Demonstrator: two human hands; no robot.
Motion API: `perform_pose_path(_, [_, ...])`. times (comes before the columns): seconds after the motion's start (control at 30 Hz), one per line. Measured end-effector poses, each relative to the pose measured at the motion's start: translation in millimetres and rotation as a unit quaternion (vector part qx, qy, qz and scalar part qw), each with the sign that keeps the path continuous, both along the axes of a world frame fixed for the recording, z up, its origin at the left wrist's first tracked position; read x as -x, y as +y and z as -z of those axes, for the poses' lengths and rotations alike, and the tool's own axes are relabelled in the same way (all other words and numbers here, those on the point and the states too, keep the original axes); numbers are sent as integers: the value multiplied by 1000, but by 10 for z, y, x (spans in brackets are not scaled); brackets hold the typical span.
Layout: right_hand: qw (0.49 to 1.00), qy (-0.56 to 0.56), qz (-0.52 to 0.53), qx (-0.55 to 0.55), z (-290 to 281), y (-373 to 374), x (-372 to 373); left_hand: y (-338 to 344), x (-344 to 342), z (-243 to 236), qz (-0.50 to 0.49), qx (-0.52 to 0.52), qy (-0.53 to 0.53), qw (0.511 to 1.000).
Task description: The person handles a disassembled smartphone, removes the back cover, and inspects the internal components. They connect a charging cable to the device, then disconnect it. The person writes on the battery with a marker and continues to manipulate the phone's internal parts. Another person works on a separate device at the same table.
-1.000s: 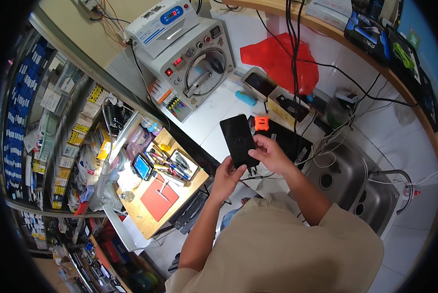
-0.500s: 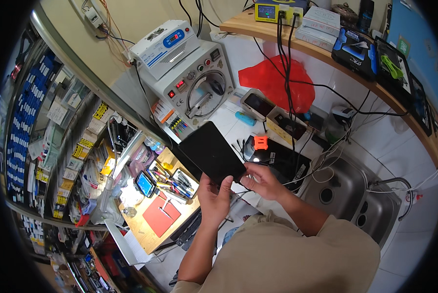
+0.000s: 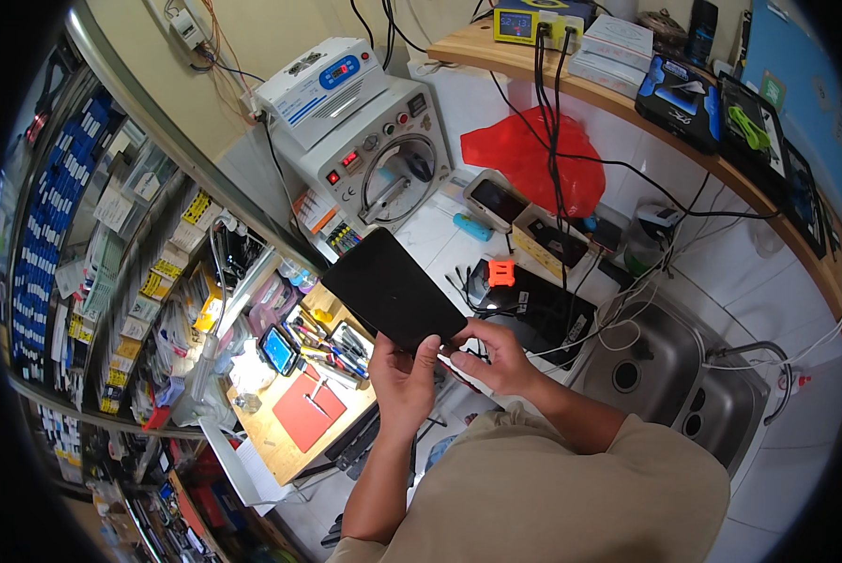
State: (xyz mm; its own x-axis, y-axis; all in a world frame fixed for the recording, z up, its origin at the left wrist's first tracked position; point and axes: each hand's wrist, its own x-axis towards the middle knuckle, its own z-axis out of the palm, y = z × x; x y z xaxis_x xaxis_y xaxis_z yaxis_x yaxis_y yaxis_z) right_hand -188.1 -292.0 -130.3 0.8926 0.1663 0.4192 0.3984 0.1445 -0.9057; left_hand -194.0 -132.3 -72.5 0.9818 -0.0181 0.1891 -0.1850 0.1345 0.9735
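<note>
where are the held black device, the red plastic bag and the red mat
Black device (image 3: 394, 289): head view, middle of its dark face
Red plastic bag (image 3: 516, 155): head view, its crumpled side
Red mat (image 3: 299, 422): head view, bare surface

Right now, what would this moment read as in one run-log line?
left hand: grips black flat device | right hand: at device's right corner | nearby: orange piece, red bag, steel sink

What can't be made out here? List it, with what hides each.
All in the head view:
Black flat device: its underside, turned away from the camera.
Left hand: how far its fingers reach, hidden behind the device.
Red plastic: whether anything lies under it, covered by its folds.
Blue panel: its upper end, cut off by the top edge.
</note>
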Motion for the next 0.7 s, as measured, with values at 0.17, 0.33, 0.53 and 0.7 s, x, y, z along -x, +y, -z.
perform_pose_path(0.17, [1000, -3, -1, -17, -5, -11, 3, 3, 54, 19, -8, -5, 8, 1000])
perform_pose_path(0.33, [1000, -1, -8, -8, -21, -6, 12, 14, 58, 35, -13, -2, 1, 1000])
perform_pose_path(0.53, [1000, -2, -15, 1, -49, 16, 24, 50, 87, 29, -20, 2, 12, 1000])
perform_pose_path(0.7, [1000, -3, -10, 18, -37, 30, 26, 63, 99, 21, -22, 4, 2, 1000])
